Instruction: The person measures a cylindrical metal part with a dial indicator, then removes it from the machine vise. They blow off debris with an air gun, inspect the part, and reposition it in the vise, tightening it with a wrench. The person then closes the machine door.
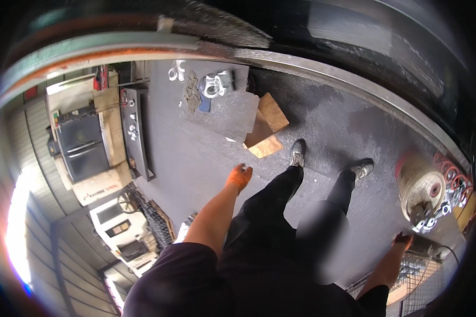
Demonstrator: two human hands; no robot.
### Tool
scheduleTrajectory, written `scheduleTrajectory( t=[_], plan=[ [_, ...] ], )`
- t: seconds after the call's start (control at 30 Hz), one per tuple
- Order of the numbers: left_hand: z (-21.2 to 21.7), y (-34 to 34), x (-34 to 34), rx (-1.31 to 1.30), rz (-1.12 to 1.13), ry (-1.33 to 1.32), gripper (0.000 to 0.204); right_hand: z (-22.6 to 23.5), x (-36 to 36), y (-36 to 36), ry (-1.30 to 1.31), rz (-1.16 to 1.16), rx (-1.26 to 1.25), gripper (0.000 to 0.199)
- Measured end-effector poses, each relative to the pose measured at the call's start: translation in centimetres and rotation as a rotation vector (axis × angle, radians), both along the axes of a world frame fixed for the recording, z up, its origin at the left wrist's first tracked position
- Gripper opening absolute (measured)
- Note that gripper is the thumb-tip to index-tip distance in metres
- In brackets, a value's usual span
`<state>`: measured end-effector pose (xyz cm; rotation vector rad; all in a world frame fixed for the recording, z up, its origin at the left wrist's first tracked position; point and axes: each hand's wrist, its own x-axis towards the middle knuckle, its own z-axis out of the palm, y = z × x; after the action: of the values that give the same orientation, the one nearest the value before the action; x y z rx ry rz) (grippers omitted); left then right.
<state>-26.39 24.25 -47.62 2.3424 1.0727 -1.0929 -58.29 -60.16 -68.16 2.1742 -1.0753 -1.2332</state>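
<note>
Half-open, my left hand shows nothing in it, near an open carton — flaps splayed, likely for access; contents hidden. My right hand is near shiny metal parts — grip unclear. Wire-mesh bin close by seems to hold metal pieces.

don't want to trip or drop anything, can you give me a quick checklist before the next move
1. Left hand gloved: ok, orange glove on.
2. Left hand empty: cannot tell, the fingers are too small to read.
3. Right hand clear of the metal parts: cannot tell, it is close by, but contact is unclear.
4. Space around the left shoe clear: not ok, brown cardboard is right beside it.
5. Floor dry: cannot tell, it shows dark patches.
</note>
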Motion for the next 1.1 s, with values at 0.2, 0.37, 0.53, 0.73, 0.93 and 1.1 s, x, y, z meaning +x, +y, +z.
scheduleTrajectory(
  t=[0.2,0.37,0.53,0.73,0.93,1.1],
  plan=[
    [-4.3,9.2,13.7,0.061,0.191,-0.548,0.077,1.4,2.7,11.5,-0.981,-1.026,0.319,0.064],
    [-9.5,12.8,25.3,0.1,0.183,-0.574,0.08,2.0,1.0,15.4,-1.128,-1.27,0.589,0.059],
    [-12.0,12.2,31.1,0.201,0.191,-0.456,0.077,4.4,7.5,26.5,-0.984,-1.027,0.813,0.05],
    [-14.2,11.9,28.0,-0.015,0.264,-0.779,0.056,8.5,16.1,37.6,-1.097,-0.664,1.163,0.042],
    [0.7,-1.9,19.2,-0.288,0.006,-1.093,0.04,24.0,37.0,52.8,-1.007,-0.692,1.599,0.074],
    [16.1,-14.4,15.7,-0.451,-0.456,-1.167,0.06,37.2,45.5,52.0,-1.231,-0.617,1.892,0.069]
  ],
)
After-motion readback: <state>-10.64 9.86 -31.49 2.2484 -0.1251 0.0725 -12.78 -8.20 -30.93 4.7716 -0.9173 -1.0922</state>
